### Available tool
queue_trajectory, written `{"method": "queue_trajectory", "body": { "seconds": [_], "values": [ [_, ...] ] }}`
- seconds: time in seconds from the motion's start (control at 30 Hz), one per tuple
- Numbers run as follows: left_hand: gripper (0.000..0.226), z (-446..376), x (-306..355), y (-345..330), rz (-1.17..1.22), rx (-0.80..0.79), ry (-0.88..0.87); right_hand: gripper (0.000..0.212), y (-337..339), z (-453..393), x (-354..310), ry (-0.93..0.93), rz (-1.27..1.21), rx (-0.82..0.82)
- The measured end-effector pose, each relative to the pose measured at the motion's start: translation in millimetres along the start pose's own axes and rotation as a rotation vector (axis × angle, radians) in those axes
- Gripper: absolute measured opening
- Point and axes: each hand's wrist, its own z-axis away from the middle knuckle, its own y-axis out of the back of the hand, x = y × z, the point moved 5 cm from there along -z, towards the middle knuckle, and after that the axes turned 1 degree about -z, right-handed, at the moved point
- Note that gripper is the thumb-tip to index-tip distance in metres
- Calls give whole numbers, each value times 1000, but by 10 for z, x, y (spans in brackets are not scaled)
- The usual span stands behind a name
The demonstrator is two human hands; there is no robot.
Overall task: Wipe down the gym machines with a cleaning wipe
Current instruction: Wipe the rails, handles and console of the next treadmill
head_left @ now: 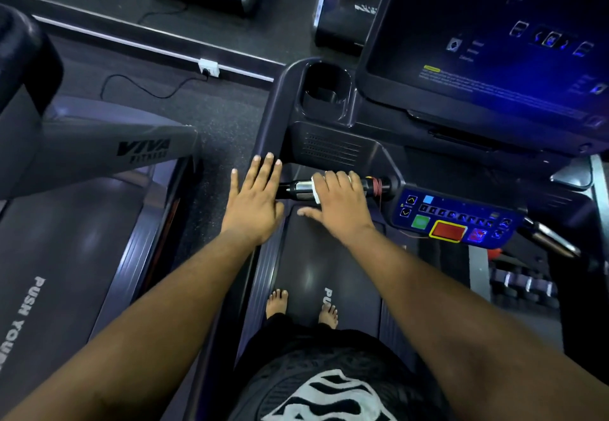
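I stand barefoot on a dark treadmill belt (306, 265). A short handle bar (298, 191) with a silver sensor sleeve juts left from the control panel (458, 219). My right hand (339, 203) lies over this bar and presses a white cleaning wipe (315, 186) against it; only an edge of the wipe shows under the fingers. My left hand (253, 200) rests flat, fingers spread, on the treadmill's left side rail (270, 117), just left of the bar's end, holding nothing.
A cup holder (324, 91) and a large dark console screen (494, 41) sit ahead. A second treadmill (66, 256) with a grey arm marked VIVA stands on the left. A wall socket with a cable (209, 67) lies on the floor. Dumbbells (524, 289) sit at right.
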Motion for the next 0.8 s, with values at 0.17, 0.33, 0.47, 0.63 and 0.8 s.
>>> {"method": "queue_trajectory", "body": {
  "seconds": [0.17, 0.33, 0.47, 0.63, 0.8],
  "values": [
    [80, -8, 2, 8, 16, -4, 5, 103, -137, 315, 189, -5, 91, 66],
    [80, -5, 9, 22, 11, -5, 1, 79, 121, -141, 242, -50, -17, -73],
    [80, -4, 7, 17, 8, -4, 4, 84, -12, 174, 252, -39, -8, 22],
    [79, -10, 1, 7, 15, 4, 2, 80, -87, 273, 220, -47, 10, 44],
    [79, -4, -1, -13, 14, 2, -7, 77, 146, -206, 146, -83, -55, -143]
  ]
}}
